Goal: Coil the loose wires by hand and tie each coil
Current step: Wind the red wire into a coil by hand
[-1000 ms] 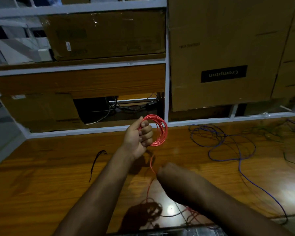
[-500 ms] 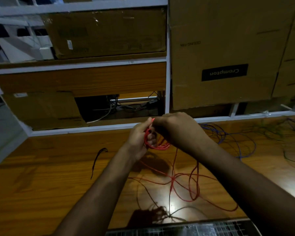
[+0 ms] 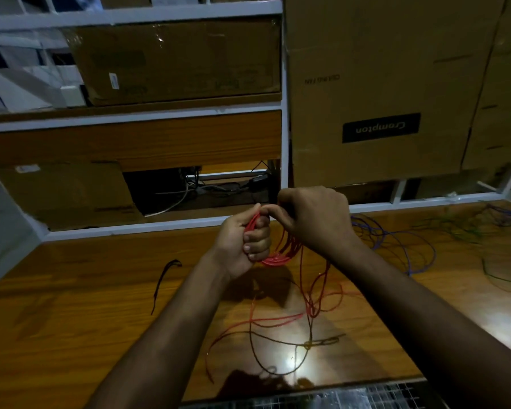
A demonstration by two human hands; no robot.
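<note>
My left hand (image 3: 244, 245) grips a small coil of red wire (image 3: 281, 255) held above the wooden table (image 3: 71, 305). My right hand (image 3: 313, 221) is right beside it, fingers curled over the top of the coil and pinching the red wire. The loose tail of the red wire (image 3: 278, 320) hangs from the coil and lies in tangled loops on the table below my hands. A loose blue wire (image 3: 401, 249) sprawls on the table to the right, with a green wire (image 3: 490, 270) further right.
A short black wire piece (image 3: 163, 281) lies on the table at left. White shelving (image 3: 160, 113) with cardboard boxes (image 3: 375, 84) stands behind the table. A gridded mat (image 3: 322, 399) shows at the near edge.
My right hand rose from low over the table to the coil and laid another loop on it. The red tail was pulled up and shifted on the table.
</note>
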